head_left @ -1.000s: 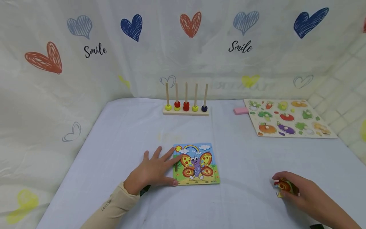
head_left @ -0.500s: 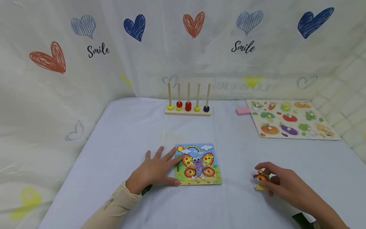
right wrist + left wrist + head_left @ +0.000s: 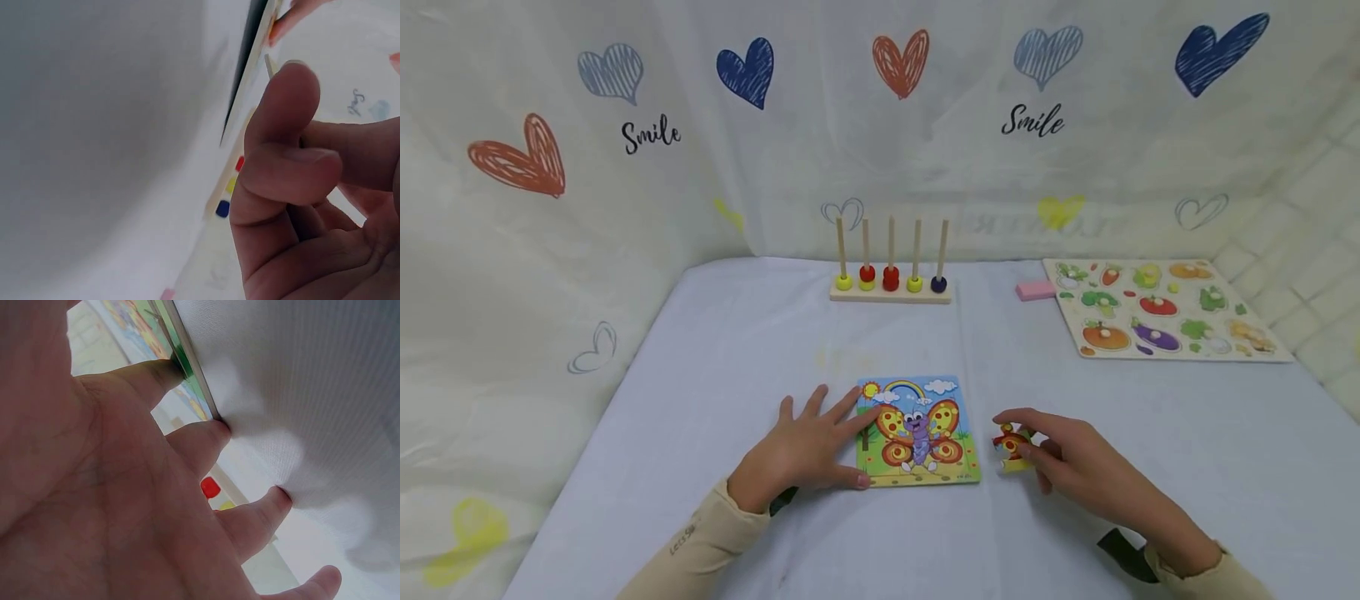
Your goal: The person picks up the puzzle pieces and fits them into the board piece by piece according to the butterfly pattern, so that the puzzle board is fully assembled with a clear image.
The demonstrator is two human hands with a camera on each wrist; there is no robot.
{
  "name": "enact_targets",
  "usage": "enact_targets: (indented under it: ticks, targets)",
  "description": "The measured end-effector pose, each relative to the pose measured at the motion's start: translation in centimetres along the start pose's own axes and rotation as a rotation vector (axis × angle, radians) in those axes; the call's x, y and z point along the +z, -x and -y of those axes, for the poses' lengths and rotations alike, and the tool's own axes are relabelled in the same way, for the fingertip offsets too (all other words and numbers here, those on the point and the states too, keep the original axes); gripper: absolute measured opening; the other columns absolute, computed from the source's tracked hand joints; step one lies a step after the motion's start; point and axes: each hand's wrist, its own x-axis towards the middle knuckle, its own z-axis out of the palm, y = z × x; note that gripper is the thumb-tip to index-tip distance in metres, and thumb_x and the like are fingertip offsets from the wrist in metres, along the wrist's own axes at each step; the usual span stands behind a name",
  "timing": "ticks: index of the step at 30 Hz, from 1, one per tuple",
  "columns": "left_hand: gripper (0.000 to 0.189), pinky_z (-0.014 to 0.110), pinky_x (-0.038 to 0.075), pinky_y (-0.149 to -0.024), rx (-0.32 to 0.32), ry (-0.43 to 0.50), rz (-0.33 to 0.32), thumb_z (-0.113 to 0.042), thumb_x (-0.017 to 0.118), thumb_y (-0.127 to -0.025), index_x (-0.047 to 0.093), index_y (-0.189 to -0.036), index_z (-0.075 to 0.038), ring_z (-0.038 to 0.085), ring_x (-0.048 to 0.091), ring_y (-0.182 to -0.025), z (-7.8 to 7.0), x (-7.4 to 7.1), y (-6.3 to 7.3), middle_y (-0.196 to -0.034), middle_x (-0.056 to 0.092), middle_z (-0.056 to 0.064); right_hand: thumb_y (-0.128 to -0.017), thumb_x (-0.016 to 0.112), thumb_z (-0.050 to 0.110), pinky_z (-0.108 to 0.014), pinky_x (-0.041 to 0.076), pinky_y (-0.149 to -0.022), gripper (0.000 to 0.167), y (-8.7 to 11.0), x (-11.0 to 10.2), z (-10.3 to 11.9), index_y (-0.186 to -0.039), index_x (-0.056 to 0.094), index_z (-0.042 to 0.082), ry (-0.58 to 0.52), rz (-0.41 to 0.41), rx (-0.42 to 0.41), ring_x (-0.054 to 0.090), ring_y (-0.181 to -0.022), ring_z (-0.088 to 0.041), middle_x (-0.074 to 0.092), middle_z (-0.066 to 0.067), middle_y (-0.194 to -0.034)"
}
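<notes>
A square butterfly puzzle (image 3: 917,442) lies flat on the white-covered table in the head view. My left hand (image 3: 805,450) is spread at its left side, with index finger and thumb touching its edge; the left wrist view shows straight fingers (image 3: 247,525) along the puzzle's side. Just right of the puzzle, my right hand (image 3: 1071,458) pinches a small puzzle piece (image 3: 1011,446) with a red and orange wing print, between thumb and fingers. A gap separates the piece from the puzzle. In the right wrist view, curled fingers (image 3: 281,100) hide most of the piece.
Behind the puzzle stands a wooden bead counter (image 3: 891,292) with upright pegs and coloured beads. A vegetable peg board (image 3: 1165,312) lies at the back right, a pink block (image 3: 1036,290) at its left edge. A printed curtain (image 3: 820,125) hangs along the back.
My right hand has moved left across the table with the puzzle piece, from far right to close beside the puzzle. The left hand and the puzzle have stayed in place.
</notes>
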Motion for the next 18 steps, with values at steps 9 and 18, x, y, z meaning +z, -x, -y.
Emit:
enact_targets:
  ticks: [9, 18]
  targets:
    - [0.096, 0.081, 0.016, -0.116, 0.004, 0.013, -0.002, -0.067, 0.079, -0.087, 0.036, -0.168, -0.039, 0.047, 0.016, -0.16, -0.1, 0.1, -0.1, -0.178, 0.021, -0.001, -0.105, 0.064, 0.0, -0.028, 0.048, -0.054, 0.041, -2.4, 0.8, 1.4, -0.146, 0.057, 0.005, 0.001, 0.009, -0.011, 0.06, -0.057, -0.018, 0.064, -0.006, -0.093]
    - [0.096, 0.081, 0.018, -0.116, 0.003, 0.003, -0.013, -0.068, 0.079, -0.087, 0.037, -0.168, -0.038, 0.047, 0.018, -0.159, 0.2, 0.1, 0.1, -0.178, 0.022, 0.0, -0.105, 0.067, 0.004, -0.03, 0.054, -0.057, 0.02, -4.4, 2.8, 2.0, -0.121, 0.056, 0.002, -0.075, 0.047, 0.005, 0.063, -0.061, -0.019, 0.063, -0.008, -0.1]
